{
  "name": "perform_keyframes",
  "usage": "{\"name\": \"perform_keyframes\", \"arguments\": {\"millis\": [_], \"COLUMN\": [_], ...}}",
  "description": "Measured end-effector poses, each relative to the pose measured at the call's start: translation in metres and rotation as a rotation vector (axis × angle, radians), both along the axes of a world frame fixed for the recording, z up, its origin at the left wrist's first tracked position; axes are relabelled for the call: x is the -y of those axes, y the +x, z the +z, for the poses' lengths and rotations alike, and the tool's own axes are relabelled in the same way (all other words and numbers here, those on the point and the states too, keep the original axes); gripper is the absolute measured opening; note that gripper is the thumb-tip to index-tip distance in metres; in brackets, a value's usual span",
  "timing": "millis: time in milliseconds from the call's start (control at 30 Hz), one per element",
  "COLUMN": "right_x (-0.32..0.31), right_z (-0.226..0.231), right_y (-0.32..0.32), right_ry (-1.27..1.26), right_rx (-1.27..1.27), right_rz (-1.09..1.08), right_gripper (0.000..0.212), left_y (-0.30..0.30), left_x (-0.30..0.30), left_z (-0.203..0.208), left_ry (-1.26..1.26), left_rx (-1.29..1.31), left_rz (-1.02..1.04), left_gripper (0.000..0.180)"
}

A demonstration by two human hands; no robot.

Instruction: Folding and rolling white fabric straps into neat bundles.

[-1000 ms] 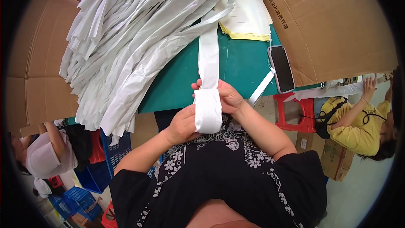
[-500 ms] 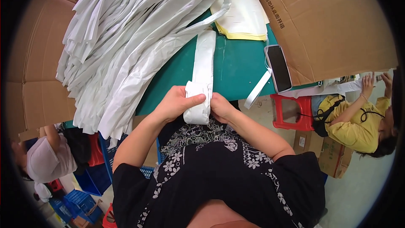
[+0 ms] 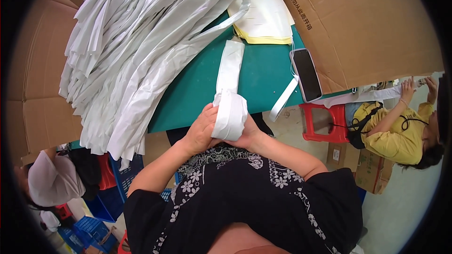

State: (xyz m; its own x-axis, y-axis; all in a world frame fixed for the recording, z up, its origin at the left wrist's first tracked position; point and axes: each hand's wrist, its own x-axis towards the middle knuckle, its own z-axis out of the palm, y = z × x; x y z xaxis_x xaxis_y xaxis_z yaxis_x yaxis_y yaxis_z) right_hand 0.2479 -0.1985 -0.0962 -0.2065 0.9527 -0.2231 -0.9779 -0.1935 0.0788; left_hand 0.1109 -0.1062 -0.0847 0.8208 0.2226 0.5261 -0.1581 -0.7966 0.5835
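Observation:
A long white strip (image 3: 229,73) of thin, crinkled sheet material runs down the green table toward me, its near part bent over into a rolled or folded bundle (image 3: 230,117) at the table's front edge. My left hand (image 3: 201,129) presses against the bundle's left side, fingers together along it. From below and the right, my right hand (image 3: 251,132) cups the same bundle; most of its fingers are hidden behind the material. Left of my hands, a big heap of similar white strips (image 3: 141,51) spreads over the table and hangs past its front edge.
White sheets with yellow edges (image 3: 261,14) lie beyond the strip. Right of them is a phone (image 3: 307,75) with a white strap (image 3: 285,99). Cardboard (image 3: 358,33) flanks the table (image 3: 263,66). A person in yellow (image 3: 393,131) works at right, near a red stool (image 3: 325,122); another person sits at left.
The bundle has turned over, its smooth rounded side now facing up. My left thumb has come off its top, and my right hand has moved underneath. The strip's far end has slid slightly nearer.

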Motion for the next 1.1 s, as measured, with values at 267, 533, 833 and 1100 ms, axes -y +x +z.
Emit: {"name": "perform_keyframes", "arguments": {"millis": [267, 533, 833, 1100], "right_x": [-0.019, -0.008, -0.007, -0.047], "right_z": [0.021, 0.009, 0.005, 0.073], "right_y": [0.028, 0.022, 0.020, 0.058], "right_ry": [0.197, 0.015, -0.060, 0.968], "right_rx": [0.828, 0.961, 1.321, 2.561], "right_rz": [-0.035, -0.006, 0.130, 0.024], "right_gripper": [0.062, 0.038, 0.026, 0.034], "left_y": [-0.014, 0.004, -0.009, 0.002], "left_x": [0.009, 0.003, -0.025, -0.047], "left_z": [0.011, 0.050, 0.014, 0.020], "left_ry": [-0.586, -1.323, -1.483, -2.118], "left_rx": [-0.165, -0.176, 0.181, -0.057], "left_rz": [-0.070, 0.089, 0.215, -0.252], "left_gripper": [0.036, 0.034, 0.026, 0.049]}}
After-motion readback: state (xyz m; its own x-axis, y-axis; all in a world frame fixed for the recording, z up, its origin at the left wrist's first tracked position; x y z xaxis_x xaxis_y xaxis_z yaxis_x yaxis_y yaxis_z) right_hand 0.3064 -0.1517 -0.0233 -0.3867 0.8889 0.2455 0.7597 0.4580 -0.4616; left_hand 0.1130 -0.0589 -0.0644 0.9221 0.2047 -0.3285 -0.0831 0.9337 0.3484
